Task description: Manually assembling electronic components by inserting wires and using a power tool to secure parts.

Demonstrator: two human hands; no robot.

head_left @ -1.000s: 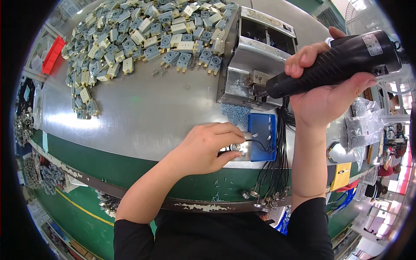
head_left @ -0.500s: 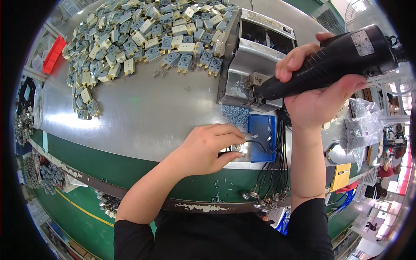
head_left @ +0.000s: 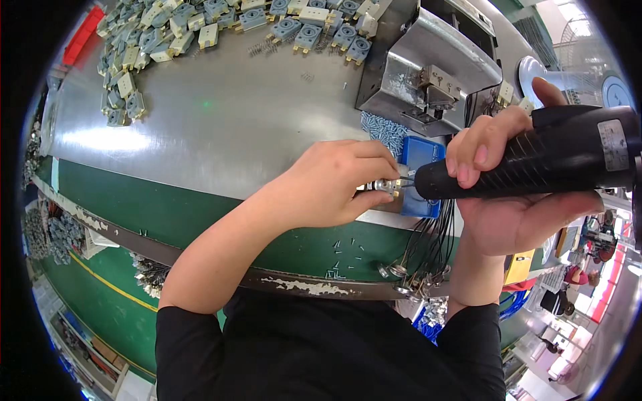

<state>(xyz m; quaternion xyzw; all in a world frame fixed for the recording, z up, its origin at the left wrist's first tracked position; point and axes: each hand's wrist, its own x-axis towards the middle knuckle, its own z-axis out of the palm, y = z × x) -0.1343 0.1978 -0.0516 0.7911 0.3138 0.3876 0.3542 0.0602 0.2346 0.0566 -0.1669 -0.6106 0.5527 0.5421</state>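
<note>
My left hand [head_left: 341, 180] pinches a small silver-coloured metal part [head_left: 382, 185] between thumb and fingers, beside a shallow blue tray [head_left: 419, 148]. Wrapped in my right hand [head_left: 501, 224] is a black electric screwdriver [head_left: 528, 160], lying almost level. Its nose points left at the metal part, close to my left fingertips. I cannot tell whether the bit touches the part. Thin dark strands show between the nose and the part. Small bluish screws [head_left: 384, 131] lie heaped behind the tray.
A bent sheet-metal stand [head_left: 435, 50] holds a small block behind the tray. Grey and cream switch-like units [head_left: 164, 33] are piled at the far left. Black cables with round metal ends [head_left: 418, 267] hang at the front edge. Loose screws [head_left: 338, 252] lie on the green strip.
The screwdriver has come away from the metal stand, down toward my left hand. My left hand still pinches the metal part. The whole view has shifted, with the stand now farther right.
</note>
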